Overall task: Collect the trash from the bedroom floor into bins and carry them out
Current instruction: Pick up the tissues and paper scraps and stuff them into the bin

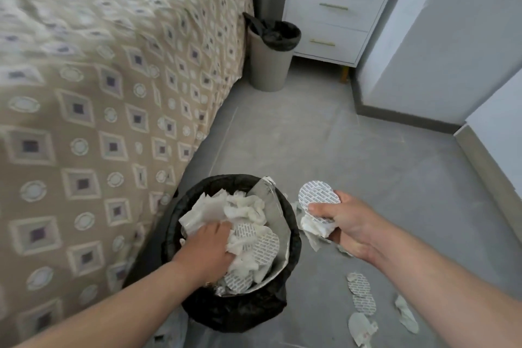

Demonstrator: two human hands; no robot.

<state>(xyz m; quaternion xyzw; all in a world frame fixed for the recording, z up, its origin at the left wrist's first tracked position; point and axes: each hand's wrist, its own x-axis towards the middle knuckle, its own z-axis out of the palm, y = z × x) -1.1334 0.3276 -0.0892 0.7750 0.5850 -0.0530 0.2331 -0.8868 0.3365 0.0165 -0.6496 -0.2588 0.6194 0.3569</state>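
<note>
My left hand (209,246) pressing tissue wad (248,212) down in black-lined bin (295,237), fingers buried, grip unclear. My right hand (347,220) clamping printed disc (316,195) just beside rim; aiming over opening before releasing. Floor scraps (360,288) waiting.

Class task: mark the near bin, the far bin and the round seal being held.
near bin (240,311): head view, black liner on front wall.
far bin (268,68): head view, beige side wall.
round seal (317,196): head view, printed face.
</note>
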